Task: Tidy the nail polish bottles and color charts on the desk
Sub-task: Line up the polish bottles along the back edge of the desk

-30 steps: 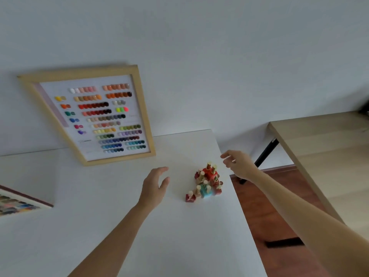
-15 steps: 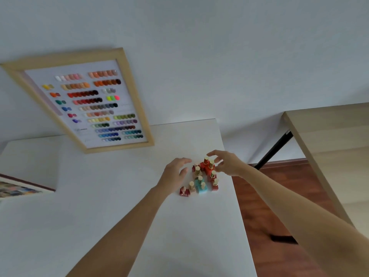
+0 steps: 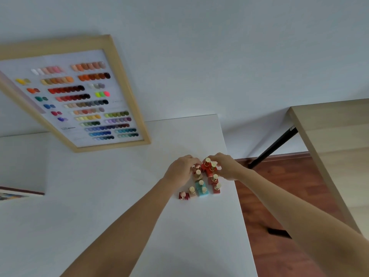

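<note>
Several small nail polish bottles (image 3: 201,185) with gold caps stand clustered near the right edge of the white desk (image 3: 99,196); most are red, two are teal. My left hand (image 3: 181,169) cups the cluster's far left side, fingers curled against a beige and a dark red bottle. My right hand (image 3: 224,166) wraps the far right side, fingers touching the orange-red bottles (image 3: 207,166). A wood-framed color chart (image 3: 77,98) leans on the wall at the desk's back left. A second color chart (image 3: 16,193) shows only a corner at the left edge.
The desk's right edge runs just beside the bottles, with wooden floor (image 3: 279,206) below. A light wooden table (image 3: 335,148) with a black leg (image 3: 273,146) stands to the right. A white wall fills the background.
Both hands have moved in from either side of the bottle cluster and now close around its far end. The view has shifted closer.
</note>
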### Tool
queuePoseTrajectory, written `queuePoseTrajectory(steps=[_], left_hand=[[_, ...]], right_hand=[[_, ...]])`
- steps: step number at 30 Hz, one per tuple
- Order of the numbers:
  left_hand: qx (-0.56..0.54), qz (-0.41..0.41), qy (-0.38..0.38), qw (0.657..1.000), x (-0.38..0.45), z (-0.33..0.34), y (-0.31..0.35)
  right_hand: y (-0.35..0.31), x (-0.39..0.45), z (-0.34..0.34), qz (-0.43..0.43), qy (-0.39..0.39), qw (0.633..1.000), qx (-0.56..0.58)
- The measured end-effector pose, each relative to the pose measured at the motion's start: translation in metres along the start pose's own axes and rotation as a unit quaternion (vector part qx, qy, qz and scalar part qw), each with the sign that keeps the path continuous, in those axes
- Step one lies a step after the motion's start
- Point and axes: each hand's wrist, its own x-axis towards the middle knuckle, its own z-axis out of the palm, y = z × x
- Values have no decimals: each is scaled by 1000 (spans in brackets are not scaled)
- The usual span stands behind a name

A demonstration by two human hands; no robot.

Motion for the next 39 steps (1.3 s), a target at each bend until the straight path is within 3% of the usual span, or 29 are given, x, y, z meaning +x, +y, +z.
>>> queuePoseTrajectory(steps=[11, 20, 27, 33, 39], left_hand=[[22, -27, 45, 998, -13, -9, -19], [-6, -67, 31, 997, -46, -9, -25], [-119, -124, -42, 984, -60, -11, -40], [-75, -123, -145, 979, -67, -2, -45], [-58, -97, -96, 989, -65, 18, -43]], right_hand=[[5, 10, 8, -16, 63, 998, -8], [2, 14, 10, -2, 88, 996, -12], [-1, 10, 10, 21, 82, 996, -22], [-1, 4, 14, 32, 97, 995, -12], [-1, 2, 15, 24, 103, 994, 1]])
